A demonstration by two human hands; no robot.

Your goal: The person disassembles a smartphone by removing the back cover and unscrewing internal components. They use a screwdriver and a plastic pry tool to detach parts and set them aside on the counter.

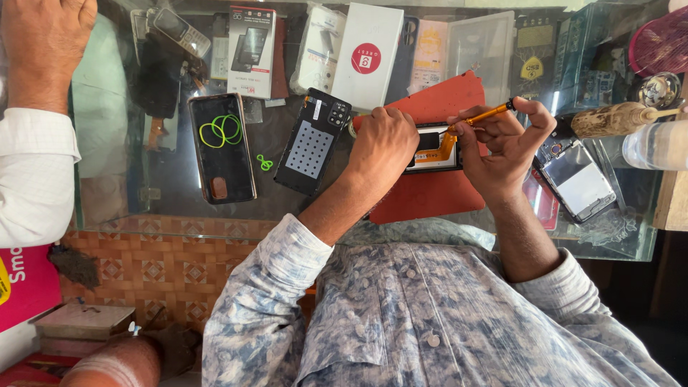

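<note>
I am pinching an orange screwdriver (481,115) in my right grip (505,143); my left grip (383,147) is clamping the opened phone (432,148) on the red mat (430,193).

Glass-topped counter (172,208) across the upper part of the view, its surface throwing back pale daylight and faint reflections. Shelf space below the glass dim, contents hard to make out. Along the far edge, a row of flat boxes (369,54) and clear packets. Below the counter's near edge, patterned floor or panel (165,265) in orange-brown squares with small diamond motifs. Lower left, a low grey box (82,322) beside a pink carton (25,283). At the right end, a wooden post (674,201) against the counter, dark shadow beneath. Bright, even light from above, strongest at the top right.
</note>
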